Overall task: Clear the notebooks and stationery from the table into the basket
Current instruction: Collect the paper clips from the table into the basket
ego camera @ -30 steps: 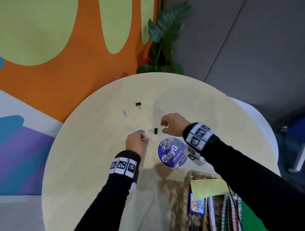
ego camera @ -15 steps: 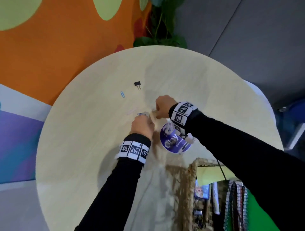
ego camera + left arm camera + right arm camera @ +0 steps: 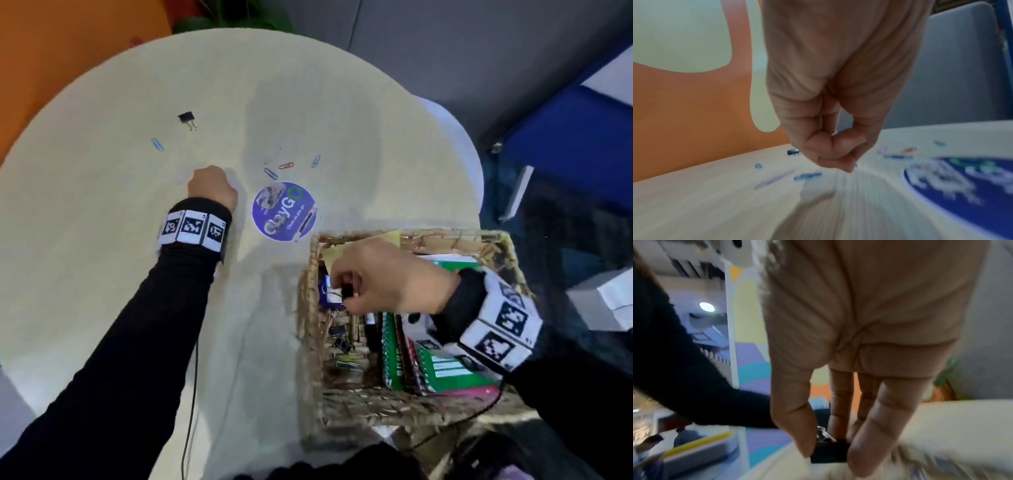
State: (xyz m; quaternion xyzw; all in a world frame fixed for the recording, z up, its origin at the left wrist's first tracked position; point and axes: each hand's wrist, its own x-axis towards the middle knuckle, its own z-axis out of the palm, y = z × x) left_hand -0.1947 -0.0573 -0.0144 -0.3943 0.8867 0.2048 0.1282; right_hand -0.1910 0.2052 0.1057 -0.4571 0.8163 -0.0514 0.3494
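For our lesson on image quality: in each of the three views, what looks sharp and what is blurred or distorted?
Head view: mostly sharp, the round table bulging from the wide lens. Left wrist view: the left hand sharp, the paper clips smeared. Right wrist view: the binder clip readable between the fingers, background streaked.

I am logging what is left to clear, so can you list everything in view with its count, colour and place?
Table: one, round, pale wood.
Basket: one, woven straw, at the table's near right edge.
Notebooks: several, mostly green, spiral-bound, standing in the basket.
Binder clip on table: one, black, far left.
Paper clips: at least four loose, blue and one red, beyond the sticker.
Round sticker: one, purple, mid-table.
Plant: one, green, behind the table.
Held binder clip: one, black, over the basket.
Left hand: fingertips pinched together at the tabletop; what they hold is unclear.
Right hand: pinches the held binder clip.
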